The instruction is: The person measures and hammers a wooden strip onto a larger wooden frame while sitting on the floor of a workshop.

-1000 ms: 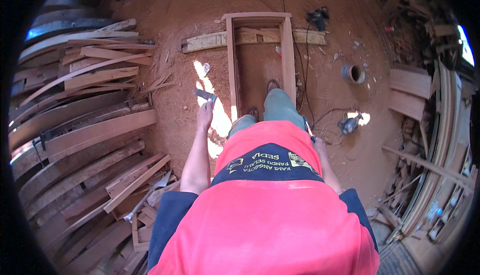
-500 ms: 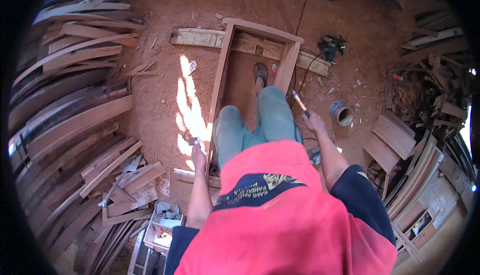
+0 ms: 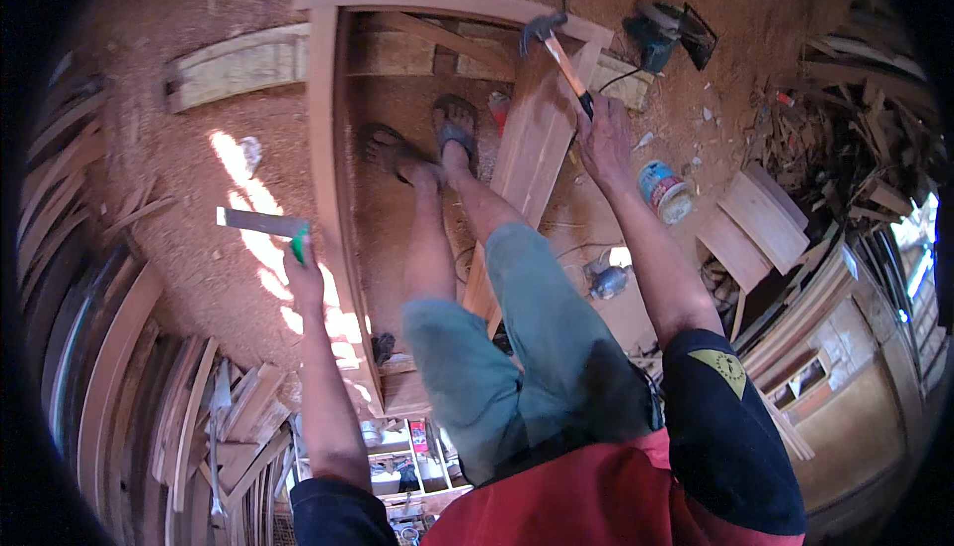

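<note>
My right hand point(image 3: 604, 139) is closed around the dark grip of a claw hammer point(image 3: 568, 69). The hammer's head lies over the far right corner of a rectangular wooden frame point(image 3: 323, 139). In my left hand point(image 3: 304, 273) is a green-handled flat steel blade point(image 3: 260, 223); which tool it is I cannot tell for sure. That hand is out beside the frame's left side, and the blade points left over the ground. My sandalled feet point(image 3: 455, 121) stand inside the frame. Its wide right side board point(image 3: 532, 139) runs along my right leg.
A pale timber point(image 3: 243, 67) lies under the frame's far end. Beyond the far right corner is a corded power saw point(image 3: 656, 37). A paint can point(image 3: 664, 188) sits right of my forearm. Stacked boards point(image 3: 119, 347) line the left; scrap wood point(image 3: 845, 139) is heaped right.
Both hands have moved forward, the left one also outward. The hammer's head is now up over the frame's far right corner. More of my legs and both feet have come into view.
</note>
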### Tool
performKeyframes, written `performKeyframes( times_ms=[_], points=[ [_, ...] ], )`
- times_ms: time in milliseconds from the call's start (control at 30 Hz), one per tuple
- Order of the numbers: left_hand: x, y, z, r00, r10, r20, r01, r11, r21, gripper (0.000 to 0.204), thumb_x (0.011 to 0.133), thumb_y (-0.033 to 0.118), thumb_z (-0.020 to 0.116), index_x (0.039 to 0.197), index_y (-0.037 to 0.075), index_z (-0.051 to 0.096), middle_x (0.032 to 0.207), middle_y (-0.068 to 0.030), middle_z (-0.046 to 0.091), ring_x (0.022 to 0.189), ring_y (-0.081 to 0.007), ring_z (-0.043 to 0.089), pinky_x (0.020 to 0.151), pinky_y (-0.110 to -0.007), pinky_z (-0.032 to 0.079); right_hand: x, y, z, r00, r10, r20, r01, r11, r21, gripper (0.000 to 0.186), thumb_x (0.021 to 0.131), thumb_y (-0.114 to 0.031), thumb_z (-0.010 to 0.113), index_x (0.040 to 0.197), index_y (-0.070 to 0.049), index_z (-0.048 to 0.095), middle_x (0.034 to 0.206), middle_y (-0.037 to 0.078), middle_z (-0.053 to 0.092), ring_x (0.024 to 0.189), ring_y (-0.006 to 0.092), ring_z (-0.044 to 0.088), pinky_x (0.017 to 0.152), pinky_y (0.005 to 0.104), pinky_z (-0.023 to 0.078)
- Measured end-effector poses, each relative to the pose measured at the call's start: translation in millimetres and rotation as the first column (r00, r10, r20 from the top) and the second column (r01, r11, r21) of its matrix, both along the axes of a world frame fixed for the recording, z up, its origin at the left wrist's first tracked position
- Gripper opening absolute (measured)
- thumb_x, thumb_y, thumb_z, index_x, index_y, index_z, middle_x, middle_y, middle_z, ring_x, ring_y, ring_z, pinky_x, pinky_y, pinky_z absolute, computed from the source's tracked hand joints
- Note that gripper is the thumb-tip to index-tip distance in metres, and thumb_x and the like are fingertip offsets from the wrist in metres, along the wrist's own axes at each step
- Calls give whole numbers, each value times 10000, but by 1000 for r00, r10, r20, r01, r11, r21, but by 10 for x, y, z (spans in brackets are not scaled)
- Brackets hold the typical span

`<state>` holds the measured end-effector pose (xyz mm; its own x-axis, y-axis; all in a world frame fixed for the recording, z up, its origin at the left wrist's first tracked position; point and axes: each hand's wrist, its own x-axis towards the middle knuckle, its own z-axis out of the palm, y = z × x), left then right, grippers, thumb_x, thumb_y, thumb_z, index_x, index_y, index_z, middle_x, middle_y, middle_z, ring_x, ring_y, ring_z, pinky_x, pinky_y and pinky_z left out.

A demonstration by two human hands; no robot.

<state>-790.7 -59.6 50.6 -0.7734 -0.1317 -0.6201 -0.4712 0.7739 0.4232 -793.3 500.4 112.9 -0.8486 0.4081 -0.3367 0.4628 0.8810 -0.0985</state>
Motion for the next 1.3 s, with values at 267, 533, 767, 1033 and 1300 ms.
performKeyframes(
  times_ms=[267,533,767,1033,1300],
  points=[
    [40,-620,-2129,998,-26,-59,26,1000,0,515,1037,431,526,1204,-53,577,1126,-246,637,1010,-341,612,903,-449,469,70,46,-1030,968,-53,-244,92,984,151,393,947,-252,663,1260,-36,566,1119,195,561,1084,396,517,924,507,420],
    [43,-833,-2890,987,163,-12,-157,968,197,381,998,274,582,1225,-28,532,1107,-141,627,1009,-267,615,922,-396,479,31,103,-1300,932,-17,-363,99,973,207,332,946,-205,655,1200,-2,589,1140,238,570,1112,407,520,965,496,413],
    [-163,-709,-2956,988,151,-23,-145,975,166,440,1001,311,583,1280,-26,530,1164,-150,626,1040,-267,614,944,-398,470,130,142,-1440,897,35,-440,93,960,265,346,929,-240,653,1205,-48,571,1138,180,553,1068,384,522,920,496,429],
    [-486,-526,-2258,979,193,-58,-186,976,110,509,1005,354,584,1342,-23,527,1229,-160,626,1076,-266,612,969,-400,459,285,270,-1439,804,-37,-594,140,982,128,344,976,-263,614,1200,-11,545,1171,195,553,1135,393,513,985,500,414],
    [405,-322,-897,839,493,-230,-470,870,152,524,1006,465,523,1244,13,639,1181,-162,690,1110,-277,644,900,-386,486,132,555,-1383,721,-329,-611,258,944,-203,485,947,-402,656,1157,20,538,1130,234,542,1081,434,536,904,505,465]
  ],
)
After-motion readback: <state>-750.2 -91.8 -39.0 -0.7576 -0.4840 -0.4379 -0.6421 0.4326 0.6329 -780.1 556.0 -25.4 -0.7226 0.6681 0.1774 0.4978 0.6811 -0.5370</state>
